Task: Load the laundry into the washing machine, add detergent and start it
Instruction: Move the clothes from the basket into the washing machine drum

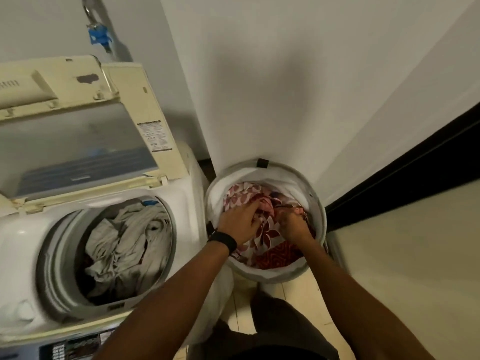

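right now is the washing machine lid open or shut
Open. The lid stands tipped up and back behind the drum, whose round mouth is uncovered, with pale laundry showing inside.

A blue tap fitting (98, 35) hung on the white wall (285, 74). A black strip (402, 175) ran diagonally at right, above pale floor tiles (293, 294).
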